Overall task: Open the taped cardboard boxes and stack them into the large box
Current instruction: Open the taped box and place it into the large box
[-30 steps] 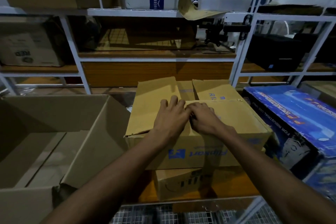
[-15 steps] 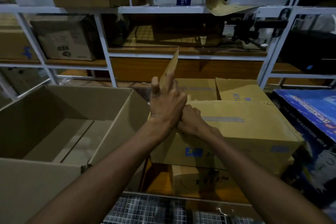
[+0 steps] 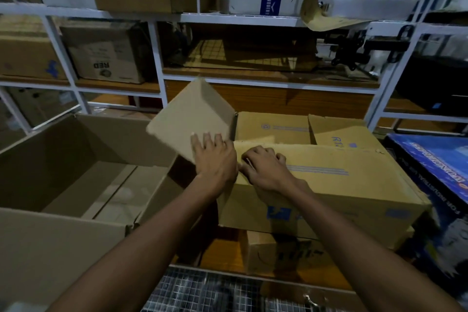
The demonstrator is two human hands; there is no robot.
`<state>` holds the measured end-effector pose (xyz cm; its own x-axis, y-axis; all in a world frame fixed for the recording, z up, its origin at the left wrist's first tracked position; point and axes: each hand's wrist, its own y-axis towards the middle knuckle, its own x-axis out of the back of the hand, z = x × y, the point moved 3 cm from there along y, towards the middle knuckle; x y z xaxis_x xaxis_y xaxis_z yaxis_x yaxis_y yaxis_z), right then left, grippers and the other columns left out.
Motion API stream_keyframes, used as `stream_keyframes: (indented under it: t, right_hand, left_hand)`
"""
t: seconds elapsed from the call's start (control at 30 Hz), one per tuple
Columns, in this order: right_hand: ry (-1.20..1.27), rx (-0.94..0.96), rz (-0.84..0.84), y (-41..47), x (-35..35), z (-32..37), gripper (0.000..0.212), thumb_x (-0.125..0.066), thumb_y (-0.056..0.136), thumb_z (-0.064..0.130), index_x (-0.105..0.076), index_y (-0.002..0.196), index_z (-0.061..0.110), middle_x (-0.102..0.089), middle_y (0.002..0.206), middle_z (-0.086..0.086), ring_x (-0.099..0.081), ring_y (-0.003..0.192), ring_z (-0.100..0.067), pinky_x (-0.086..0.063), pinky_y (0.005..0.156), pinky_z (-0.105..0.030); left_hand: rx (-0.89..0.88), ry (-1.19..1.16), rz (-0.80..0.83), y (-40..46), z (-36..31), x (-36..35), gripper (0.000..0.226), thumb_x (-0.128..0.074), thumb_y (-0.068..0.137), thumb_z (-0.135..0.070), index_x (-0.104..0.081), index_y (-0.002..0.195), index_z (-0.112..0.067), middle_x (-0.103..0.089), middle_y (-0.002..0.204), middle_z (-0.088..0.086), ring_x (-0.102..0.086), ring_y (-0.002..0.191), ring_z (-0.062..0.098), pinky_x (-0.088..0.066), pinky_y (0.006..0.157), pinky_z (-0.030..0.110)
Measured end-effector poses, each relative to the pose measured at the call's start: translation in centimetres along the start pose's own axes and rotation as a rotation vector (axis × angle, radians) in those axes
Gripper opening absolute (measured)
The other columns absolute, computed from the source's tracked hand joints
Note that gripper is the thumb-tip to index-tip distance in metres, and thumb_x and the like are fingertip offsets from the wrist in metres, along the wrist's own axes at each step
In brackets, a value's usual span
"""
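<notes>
Hands both on the cardboard box [image 3: 316, 185] mid-scene: left hand [image 3: 215, 159] lies flat with straight fingers against the raised left flap [image 3: 187, 121], right hand [image 3: 266, 167] is curled over the near flap's edge. Large box [image 3: 63, 235] sits open just left

Large box [image 3: 83, 185] left of cardboard box [image 3: 329, 185]

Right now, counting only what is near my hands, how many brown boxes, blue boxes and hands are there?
Brown boxes: 3: large box, top box, bottom box
Blue boxes: 1: blue box
Hands: 2: left hand, right hand
Total: 6
</notes>
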<state>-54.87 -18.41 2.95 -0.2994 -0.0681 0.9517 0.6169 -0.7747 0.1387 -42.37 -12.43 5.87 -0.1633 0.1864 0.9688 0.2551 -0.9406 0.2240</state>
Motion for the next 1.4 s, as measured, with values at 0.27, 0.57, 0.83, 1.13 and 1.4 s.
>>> stream_keyframes:
  t: [0.27, 0.57, 0.83, 1.13, 1.4]
  right_hand:
    - [-0.027, -0.006, 0.007, 1.2, -0.2, -1.2, 0.046, -0.035, 0.103, 0.056, -0.056, 0.131, 0.026, -0.047, 0.141, -0.004, -0.039, 0.130, -0.028, -0.028, 0.102, -0.053]
    - [-0.124, -0.210, 0.025, 3.6, 3.9, -5.4, 0.062, -0.026, 0.101, 0.064, -0.055, 0.134, 0.019, -0.057, 0.140, -0.012, -0.047, 0.132, -0.035, -0.020, 0.111, -0.069]
    - [-0.019, -0.058, -0.363, 2.5, 15.0, -2.3, 0.031, -0.047, 0.105, 0.040, -0.066, 0.094, 0.019, -0.062, 0.079, -0.001, -0.059, 0.071, -0.017, -0.049, 0.064, -0.035]
    - [-0.020, -0.176, 0.130, -2.5, 21.8, 1.3, 0.022, -0.056, 0.102, 0.033, -0.069, 0.094, 0.017, -0.064, 0.086, -0.001, -0.056, 0.070, -0.013, -0.045, 0.059, -0.028]
    - [-0.075, -0.285, 0.460, -4.8, 17.6, 1.5, 0.035, -0.056, 0.101, 0.017, -0.057, 0.135, 0.014, -0.060, 0.127, -0.003, -0.059, 0.106, -0.017, -0.050, 0.095, -0.036]
  left_hand:
    - [-0.073, -0.243, 0.149, 1.3, 0.1, -2.6, 0.040, -0.050, 0.099, -0.021, -0.047, 0.137, -0.011, -0.042, 0.146, 0.015, -0.043, 0.129, 0.039, -0.044, 0.101, 0.059]
    - [-0.165, -0.349, 0.085, 3.2, -2.3, -0.7, 0.048, -0.032, 0.106, -0.034, -0.032, 0.149, -0.014, -0.025, 0.164, 0.012, -0.016, 0.151, 0.037, -0.018, 0.115, 0.068]
    - [-0.166, -0.216, -0.257, 3.6, -3.0, 8.6, 0.038, -0.029, 0.106, -0.038, -0.058, 0.119, -0.019, -0.066, 0.120, 0.006, -0.058, 0.122, 0.030, -0.012, 0.111, 0.078]
    - [-0.177, -0.254, -0.338, -0.5, -3.4, 17.5, 0.031, -0.045, 0.104, -0.030, -0.042, 0.076, -0.018, -0.046, 0.075, 0.002, -0.043, 0.063, 0.018, -0.037, 0.061, 0.035]
    - [-0.290, -0.258, -0.149, -2.9, -3.7, 16.3, 0.030, -0.046, 0.105, -0.034, -0.043, 0.079, -0.020, -0.047, 0.079, 0.000, -0.044, 0.064, 0.014, -0.035, 0.057, 0.030]
